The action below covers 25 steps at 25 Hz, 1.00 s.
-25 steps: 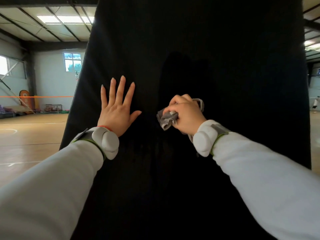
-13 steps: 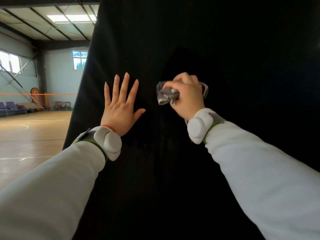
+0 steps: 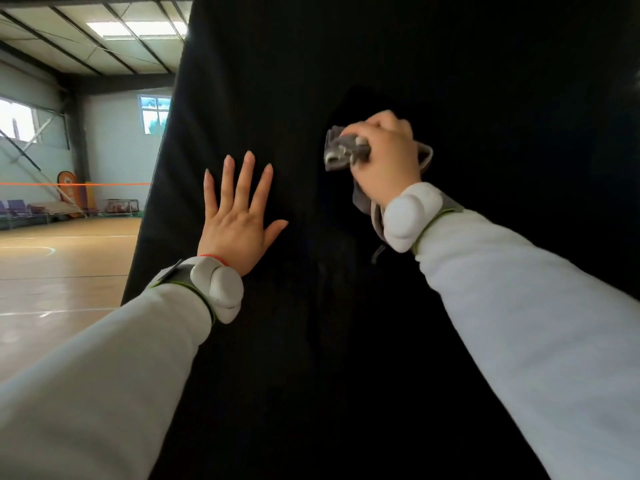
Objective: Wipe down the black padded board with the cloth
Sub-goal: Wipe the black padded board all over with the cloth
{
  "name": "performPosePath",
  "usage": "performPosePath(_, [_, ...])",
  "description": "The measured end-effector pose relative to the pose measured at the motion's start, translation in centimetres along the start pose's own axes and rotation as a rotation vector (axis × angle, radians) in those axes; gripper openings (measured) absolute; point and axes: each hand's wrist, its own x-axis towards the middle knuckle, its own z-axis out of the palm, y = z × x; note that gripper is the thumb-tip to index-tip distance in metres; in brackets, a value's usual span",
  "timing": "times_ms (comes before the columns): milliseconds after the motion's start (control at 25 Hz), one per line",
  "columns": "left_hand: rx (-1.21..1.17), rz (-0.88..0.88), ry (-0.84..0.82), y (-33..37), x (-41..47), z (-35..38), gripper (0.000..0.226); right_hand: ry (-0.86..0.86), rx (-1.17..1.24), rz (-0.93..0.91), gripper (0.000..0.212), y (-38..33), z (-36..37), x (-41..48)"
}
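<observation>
Fingers (image 3: 363, 131) of the right hand (image 3: 386, 161) curl tight round the bunched grey cloth (image 3: 341, 152), pressed against the upright black padded board (image 3: 502, 81); left hand (image 3: 239, 226) lies flat, fingers spread, bracing it; best to wipe in firm, overlapping strokes.

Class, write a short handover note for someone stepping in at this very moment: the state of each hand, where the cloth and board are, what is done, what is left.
Left hand: open, flat against the upright black padded board, fingers spread and pointing up.
Right hand: grips the bunched grey cloth at the board's face, higher than the left hand and to its right.
Done: no wiped patch shows on the dark surface, so progress cannot be judged.
Left: probably most of the wiping across the board.
</observation>
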Motion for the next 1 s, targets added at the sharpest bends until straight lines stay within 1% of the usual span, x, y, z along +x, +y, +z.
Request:
performPosePath(40, [0.003,0.0,0.003,0.0,0.0,0.0,0.077,0.009,-0.008,-0.013,0.03,0.0,0.9,-0.7])
performPosePath(120, [-0.008,0.001,0.01,0.1,0.1,0.0,0.077,-0.008,0.022,-0.104,0.029,0.2,2.2,-2.9])
performPosePath(240, [-0.059,-0.011,0.014,0.7,-0.2,-0.2,0.076,-0.081,0.051,-0.238,0.023,1.0,2.6,-6.2])
performPosePath(280, [-0.066,-0.02,0.014,0.8,-0.5,-0.2,0.076,-0.122,0.058,-0.257,0.022,1.2,2.8,-7.4])
performPosePath(400, [-0.057,-0.001,-0.025,0.7,-2.1,0.2,0.077,-0.33,0.023,-0.325,0.021,1.7,2.7,-10.8])
performPosePath(480, [-0.049,0.008,-0.058,0.5,-2.6,0.5,0.077,-0.449,0.013,-0.377,0.02,2.0,1.6,-10.6])
performPosePath(520, [-0.043,0.008,-0.061,0.3,-2.6,0.6,0.077,-0.444,0.035,-0.354,0.021,1.9,1.0,-9.4])
performPosePath(560, [-0.036,0.008,-0.054,0.3,-2.5,0.7,0.077,-0.361,0.06,-0.308,0.025,1.6,0.5,-7.8])
performPosePath(640, [-0.035,0.009,-0.035,0.2,-2.5,0.8,0.077,-0.104,0.067,-0.181,0.033,0.7,-0.1,-4.3])
performPosePath(680, [-0.039,0.014,-0.028,0.3,-2.6,0.9,0.077,-0.036,0.064,-0.12,0.034,0.3,-0.1,-3.0])
performPosePath(720, [-0.039,0.016,-0.028,0.3,-2.7,1.0,0.076,-0.016,0.062,-0.08,0.033,0.0,0.5,-2.6])
performPosePath(800, [-0.032,0.015,-0.026,0.2,-2.8,1.1,0.076,-0.018,0.057,-0.085,0.029,-0.3,2.0,-3.4])
performPosePath(1000, [-0.07,0.02,-0.002,0.5,-3.0,0.8,0.075,-0.107,0.048,-0.25,0.022,0.9,3.6,-8.5])
